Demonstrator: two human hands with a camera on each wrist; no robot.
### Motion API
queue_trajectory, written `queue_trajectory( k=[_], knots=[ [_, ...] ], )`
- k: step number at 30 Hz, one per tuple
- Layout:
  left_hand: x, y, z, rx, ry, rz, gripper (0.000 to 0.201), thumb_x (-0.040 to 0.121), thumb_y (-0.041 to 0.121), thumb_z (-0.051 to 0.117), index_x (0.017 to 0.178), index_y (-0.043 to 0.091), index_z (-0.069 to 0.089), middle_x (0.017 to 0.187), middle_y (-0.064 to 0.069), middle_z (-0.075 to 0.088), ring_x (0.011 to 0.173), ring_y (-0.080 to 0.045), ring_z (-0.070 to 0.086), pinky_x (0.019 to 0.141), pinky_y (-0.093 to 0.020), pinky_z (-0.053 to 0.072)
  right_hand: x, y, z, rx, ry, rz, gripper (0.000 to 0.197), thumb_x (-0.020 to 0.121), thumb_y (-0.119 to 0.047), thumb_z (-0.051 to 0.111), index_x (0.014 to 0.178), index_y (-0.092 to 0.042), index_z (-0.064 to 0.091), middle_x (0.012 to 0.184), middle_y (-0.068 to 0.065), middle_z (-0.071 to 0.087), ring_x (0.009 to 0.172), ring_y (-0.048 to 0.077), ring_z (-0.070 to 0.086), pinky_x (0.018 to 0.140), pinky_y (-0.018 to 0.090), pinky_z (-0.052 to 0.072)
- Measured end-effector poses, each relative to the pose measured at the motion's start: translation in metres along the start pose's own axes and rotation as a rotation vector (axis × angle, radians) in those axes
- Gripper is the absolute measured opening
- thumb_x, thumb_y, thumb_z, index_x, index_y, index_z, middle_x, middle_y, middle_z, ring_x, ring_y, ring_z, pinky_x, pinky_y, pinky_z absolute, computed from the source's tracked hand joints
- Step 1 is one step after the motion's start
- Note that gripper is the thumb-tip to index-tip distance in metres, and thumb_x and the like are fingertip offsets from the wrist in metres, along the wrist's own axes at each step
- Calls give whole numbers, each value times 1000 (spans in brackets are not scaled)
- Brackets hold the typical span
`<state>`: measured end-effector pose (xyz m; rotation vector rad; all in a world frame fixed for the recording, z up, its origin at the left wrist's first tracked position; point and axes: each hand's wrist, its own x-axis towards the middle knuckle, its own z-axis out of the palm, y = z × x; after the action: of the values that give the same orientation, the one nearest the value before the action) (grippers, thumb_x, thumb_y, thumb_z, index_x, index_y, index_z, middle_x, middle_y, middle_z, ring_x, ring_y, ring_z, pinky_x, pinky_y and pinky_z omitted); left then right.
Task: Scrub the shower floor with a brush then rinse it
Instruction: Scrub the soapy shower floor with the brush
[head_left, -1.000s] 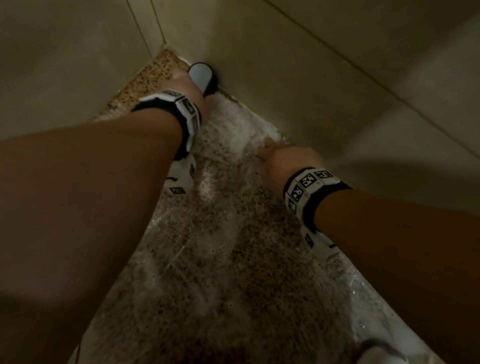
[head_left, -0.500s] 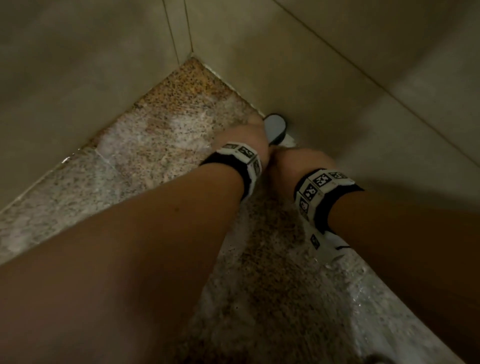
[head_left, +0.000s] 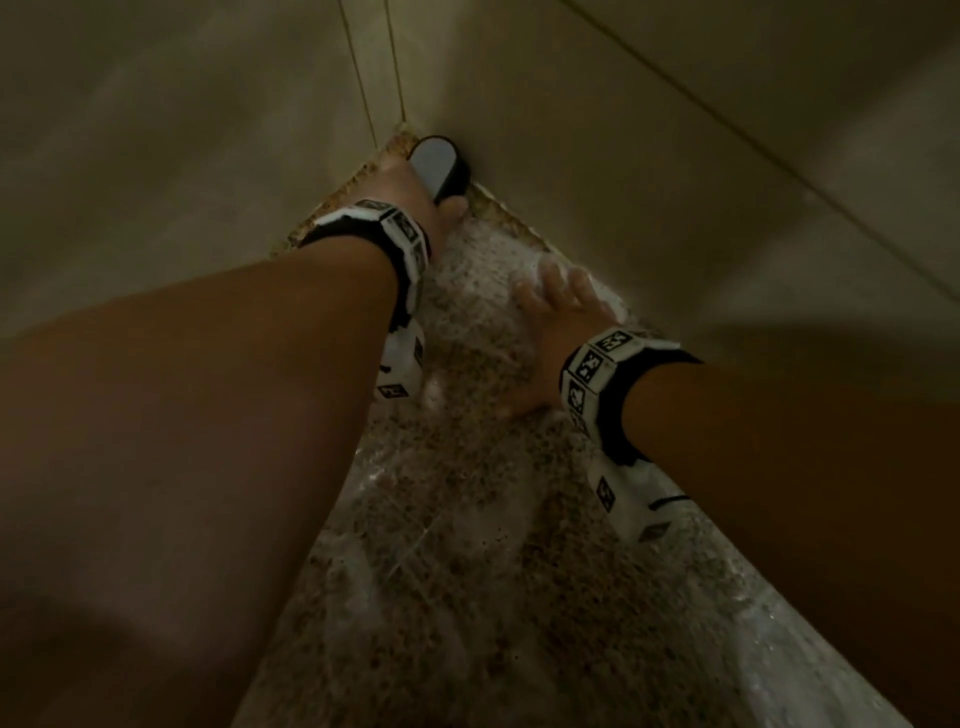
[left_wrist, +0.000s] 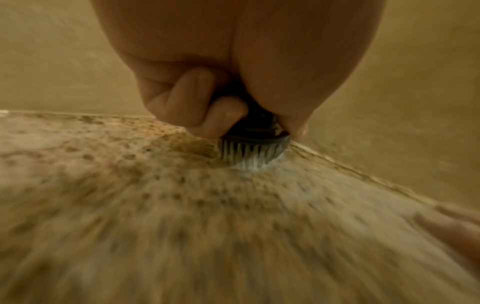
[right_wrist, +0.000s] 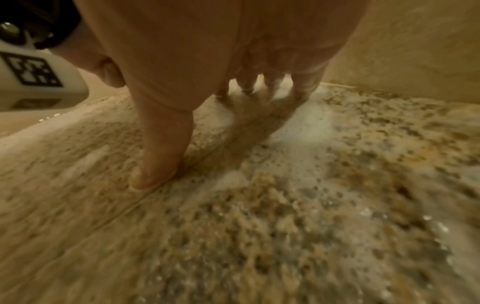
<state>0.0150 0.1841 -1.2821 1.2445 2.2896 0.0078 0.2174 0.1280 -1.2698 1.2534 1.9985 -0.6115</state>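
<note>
Half a second ago the two hands sat almost knuckle to knuckle by the right-hand wall; now the left hand (head_left: 415, 182) is out at the far corner of the shower floor (head_left: 467, 571), and the brush (head_left: 441, 163) has gone with it. The right hand (head_left: 545, 332) has parted from it and lies near the floor's right edge. The corner looks much as it did a second ago.

Hard to read: the floor is smeared by motion in both wrist views, and the left forearm covers the floor's left side in the head view. The brush's handle is buried inside the fist; only its pale cap and dark body show from above.

At the left wrist, the fingers (left_wrist: 197, 98) are curled tight round the dark brush body, thumb on the other side, bristles (left_wrist: 249, 152) pressed down into white foam right where floor meets wall. At the right wrist, the fingers (right_wrist: 301, 86) are straight and spread, tips and thumb planted on the wet, sudsy stone, holding nothing.
</note>
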Motion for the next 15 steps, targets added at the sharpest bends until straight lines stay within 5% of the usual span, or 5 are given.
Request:
queue_trajectory(
  k=[3,6,13,15],
  knots=[
    [12,-1,-3,-89,-5,-52,85,91,68,57,149,12,31,133,-15,56,91,-34,57,75,-46,52,2,2,3,49,-6,4,146,60,-72,83,156,-35,-21,159,-4,-38,149,30,-28,122,52,-3],
    [13,-3,-3,-65,1,-36,85,91,69,56,149,11,32,135,-16,55,94,-35,58,72,-44,48,2,4,5,64,10,-11,146,59,-75,81,156,-36,-21,159,-4,-38,149,29,-28,122,51,-3],
    [-38,14,15,191,-21,227,71,96,64,52,142,12,43,113,-12,65,89,-32,65,66,-36,48,3,5,6,36,20,-11,148,58,-79,78,155,-34,-23,160,-2,-36,150,32,-25,124,54,2],
    [-50,23,25,173,-78,235,76,92,63,58,144,12,36,106,-12,65,80,-31,63,64,-38,51,6,5,6,26,38,-12,151,56,-81,78,155,-33,-26,161,0,-34,151,33,-23,124,55,3]
  ],
)
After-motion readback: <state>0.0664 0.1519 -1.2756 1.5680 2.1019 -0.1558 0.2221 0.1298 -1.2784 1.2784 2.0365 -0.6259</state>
